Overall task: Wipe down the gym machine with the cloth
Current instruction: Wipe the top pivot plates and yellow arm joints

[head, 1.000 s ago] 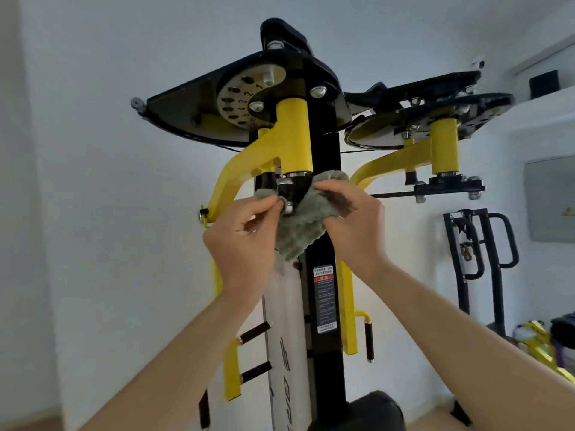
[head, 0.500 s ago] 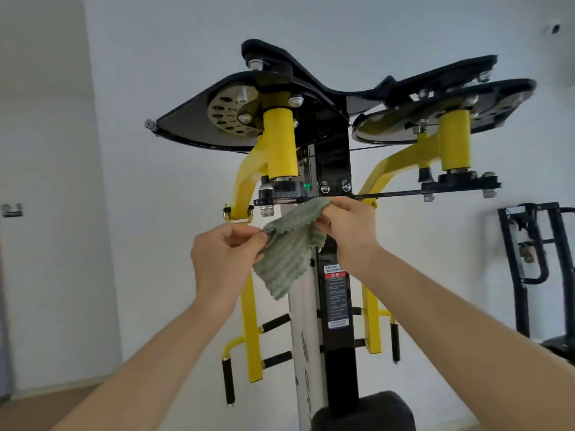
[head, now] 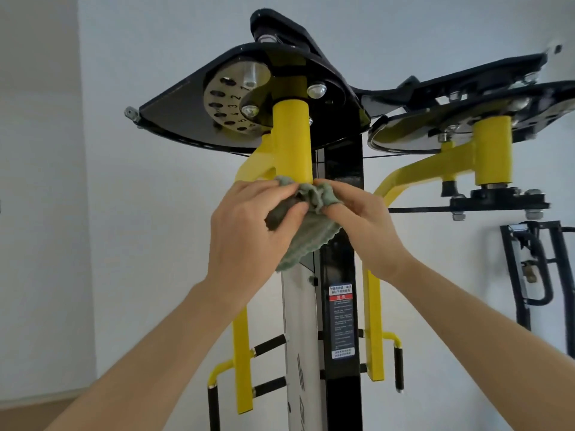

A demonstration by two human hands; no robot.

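Head view. Cloth (head: 306,241): green, ribbed, bunched against the lower end of the yellow pivot sleeve (head: 292,141) of the gym machine (head: 342,169). Its loose tail hangs down over the front of the black column (head: 340,393).

Judged reason: it is gathered between two hands so that it wraps the joint under the sleeve, where a flat pass would not reach. What lies beneath the cloth is hidden.

Left hand (head: 249,231): fingers curled round the bunched left part, thumb pressing it from below. Right hand (head: 361,219): fingers bent, pinching the cloth's upper right fold, with one fingertip covered by fabric. Both forearms are raised, reaching up and inward, and the hands nearly meet at the sleeve's bottom edge.

Outward: black cam plate (head: 186,126) with numbered disc (head: 230,98) above; warning label (head: 341,321) lower on the column; separate black frame (head: 529,269) by the right wall.
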